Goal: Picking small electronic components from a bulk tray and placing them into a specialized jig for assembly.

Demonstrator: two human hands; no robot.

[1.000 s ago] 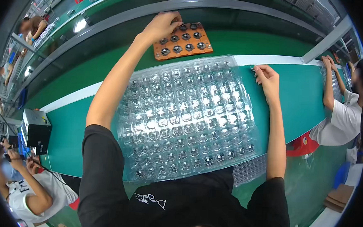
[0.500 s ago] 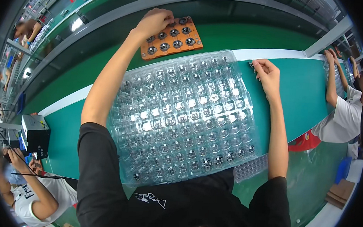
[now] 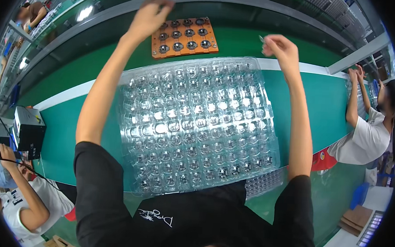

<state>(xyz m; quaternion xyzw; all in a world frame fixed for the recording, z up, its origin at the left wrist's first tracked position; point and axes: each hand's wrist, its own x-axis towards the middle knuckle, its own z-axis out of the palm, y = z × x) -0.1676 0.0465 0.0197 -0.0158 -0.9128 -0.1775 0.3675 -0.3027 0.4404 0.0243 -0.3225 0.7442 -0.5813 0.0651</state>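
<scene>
An orange fixture block [image 3: 169, 51] with rows of dark round parts in its nests lies on the green surface beyond the work table. My left hand [image 3: 150, 17] is off the block's far left corner; its fingers are motion-blurred, and whether they hold anything is unclear. To the right of the block, my right hand [image 3: 281, 49] is raised with finger and thumb pinched on a small thin part [image 3: 261, 38], too small to make out. Between my forearms, a clear plastic blister tray [image 3: 268, 148] with many pockets lies on the table, with small dark-and-silver parts in many of them.
A white rail [image 3: 320, 70] runs along the table's far edge. Another clear tray [image 3: 264, 184] lies lower, by my right sleeve. A black box [image 3: 28, 136] stands at the left end. Co-workers sit at both sides, one [image 3: 360, 129] at the right with raised hands.
My left hand has moved off the orange block, up and to the left. My right hand has risen from beside the tray past the white rail, still pinching the small part.
</scene>
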